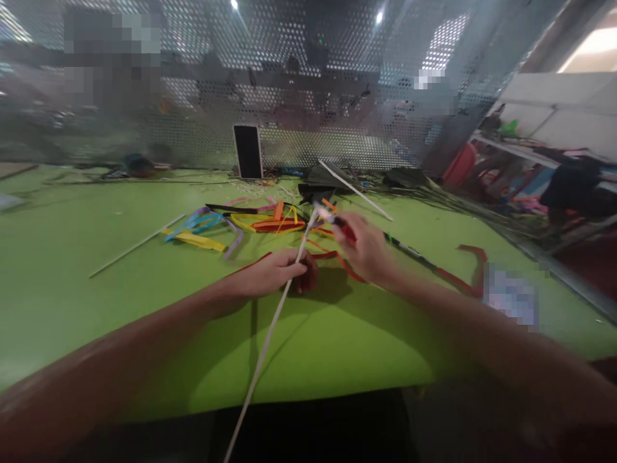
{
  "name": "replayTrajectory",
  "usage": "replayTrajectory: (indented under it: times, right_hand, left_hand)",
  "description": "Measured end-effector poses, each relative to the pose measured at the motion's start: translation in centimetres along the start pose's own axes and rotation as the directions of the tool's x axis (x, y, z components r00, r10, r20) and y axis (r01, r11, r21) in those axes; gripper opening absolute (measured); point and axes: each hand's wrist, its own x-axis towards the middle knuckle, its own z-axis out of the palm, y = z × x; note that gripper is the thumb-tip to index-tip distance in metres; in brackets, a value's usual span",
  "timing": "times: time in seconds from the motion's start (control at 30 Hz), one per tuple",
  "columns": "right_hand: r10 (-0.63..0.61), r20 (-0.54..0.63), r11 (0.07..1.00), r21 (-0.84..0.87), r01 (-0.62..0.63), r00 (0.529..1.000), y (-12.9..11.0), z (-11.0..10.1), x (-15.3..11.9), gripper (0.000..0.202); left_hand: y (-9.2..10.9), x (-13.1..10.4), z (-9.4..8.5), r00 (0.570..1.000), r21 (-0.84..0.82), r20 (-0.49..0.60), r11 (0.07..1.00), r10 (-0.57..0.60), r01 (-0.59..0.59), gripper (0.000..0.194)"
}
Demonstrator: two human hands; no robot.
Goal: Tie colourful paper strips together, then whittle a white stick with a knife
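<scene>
Gripping a thin white stick (270,334), the left hand (279,273) rests on the green table (96,308). Just past it, the right hand (369,251) pinches a red-handled tool (343,226) at the stick's tip. Farther back lie colored paper strips (231,225) and a black phone (248,151).
</scene>
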Motion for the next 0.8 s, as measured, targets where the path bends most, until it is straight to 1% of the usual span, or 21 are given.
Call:
replayTrajectory:
  times: [0.07,0.13,0.23,0.43,0.63,0.8]
  right_hand:
    - [-0.092,0.166,0.995,-0.010,0.095,0.982,-1.0,0.1,-0.6,0.033]
    - [-0.147,0.228,0.986,-0.044,0.161,0.963,-1.7,0.2,-1.0,0.033]
    - [-0.173,0.238,0.976,-0.089,0.199,0.956,-2.0,0.4,-1.2,0.035]
    - [-0.148,0.271,0.975,-0.118,0.186,0.951,-1.4,0.0,-0.7,0.038]
    - [-0.149,0.251,0.975,-0.123,0.184,0.956,-0.9,-0.2,-0.5,0.036]
    - [-0.117,0.233,0.979,-0.136,0.151,0.965,-0.3,-0.2,-0.2,0.038]
  left_hand:
    - [-0.1,0.1,-0.1,1.000,0.042,-0.013,0.999,0.008,-0.007,0.016]
    - [-0.1,0.2,-0.2,1.000,0.083,-0.019,0.997,0.005,-0.003,0.022]
    - [0.1,0.1,-0.2,1.000,0.096,-0.008,0.995,-0.010,0.010,0.023]
    - [0.2,-0.1,-0.2,1.000,0.063,-0.005,0.998,-0.017,0.017,0.017]
    - [-0.1,-0.3,-0.1,1.000,0.047,-0.003,0.999,-0.006,0.006,0.016]
    - [-0.3,-0.3,0.1,1.000,0.009,-0.012,1.000,-0.026,0.026,0.014]
